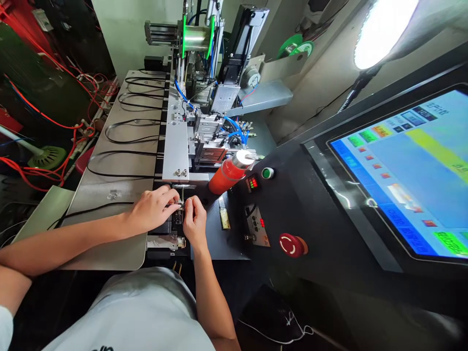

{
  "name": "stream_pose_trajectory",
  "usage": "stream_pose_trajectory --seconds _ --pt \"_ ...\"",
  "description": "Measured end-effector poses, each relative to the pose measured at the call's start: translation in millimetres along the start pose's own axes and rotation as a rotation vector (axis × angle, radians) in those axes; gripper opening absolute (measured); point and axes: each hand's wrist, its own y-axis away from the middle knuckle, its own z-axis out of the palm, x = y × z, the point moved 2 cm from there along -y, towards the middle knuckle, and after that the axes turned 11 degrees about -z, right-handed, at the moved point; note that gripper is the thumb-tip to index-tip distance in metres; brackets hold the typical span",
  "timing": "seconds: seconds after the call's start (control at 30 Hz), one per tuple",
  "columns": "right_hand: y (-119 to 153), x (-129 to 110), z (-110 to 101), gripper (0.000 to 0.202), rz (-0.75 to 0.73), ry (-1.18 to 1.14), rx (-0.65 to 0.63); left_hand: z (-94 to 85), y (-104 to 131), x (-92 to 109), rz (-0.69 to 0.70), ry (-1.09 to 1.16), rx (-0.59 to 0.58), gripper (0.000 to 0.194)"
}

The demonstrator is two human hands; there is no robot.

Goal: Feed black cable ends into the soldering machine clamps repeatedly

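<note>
My left hand [155,207] reaches over the edge of a metal plate with thumb and fingers closed at a small metal fixture [178,217]. A black cable [98,208] runs along the plate and under this hand; its end is hidden at the fingers. Close by on the right, my right hand [195,222] is pinched at the same fixture. Whatever lies between its fingertips is too small to make out.
Several looped black cables [126,141] lie across the metal plate [98,187]. Beyond my hands stands a machine with a wire spool [197,38]. A red bottle [228,173], an emergency stop button [292,245] and a lit touchscreen [413,170] are to the right.
</note>
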Motion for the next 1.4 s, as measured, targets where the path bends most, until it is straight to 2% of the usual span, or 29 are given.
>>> stream_pose_trajectory --seconds 0.07,0.17,0.4,0.5,0.77,0.9,1.0,1.1,1.2,1.3,1.4 --pt "1 0 1 0.029 0.003 0.003 0.007 -0.3 6 -2 0.098 -0.051 0.063 0.020" --pt "0 -1 0 0.029 0.002 0.013 -0.001 -0.4 12 -4 0.225 -0.155 0.068 0.025" --pt "-2 -5 -1 0.032 0.054 -0.030 0.017 -0.7 15 -2 0.495 -0.376 0.213 0.027" --pt "-3 -6 0 0.032 0.054 -0.041 0.023 -1.6 14 -2 0.521 -0.379 0.217 0.028" --pt "-2 -6 3 0.033 0.052 -0.017 0.061 -3.6 13 -2 0.454 -0.292 0.150 0.029" --pt "-3 -7 1 0.033 0.046 0.007 0.050 -4.2 11 -2 0.586 -0.357 0.215 0.025" --pt "-3 -7 1 0.033 0.056 -0.001 0.038 -5.1 8 -3 0.666 -0.411 0.206 0.026" --pt "-2 -4 4 0.035 0.088 -0.040 0.053 -6.7 5 -4 0.640 -0.387 0.114 0.030" --pt "-1 -1 3 0.035 0.108 -0.035 0.058 -9.1 5 -3 0.553 -0.313 0.025 0.031" --pt "0 -1 -9 0.034 0.101 0.019 0.053 -13.8 6 -4 0.394 -0.182 -0.062 0.030" --pt "0 -8 -27 0.028 -0.001 0.254 -0.004 -20.3 5 -8 0.168 -0.070 -0.158 0.023"
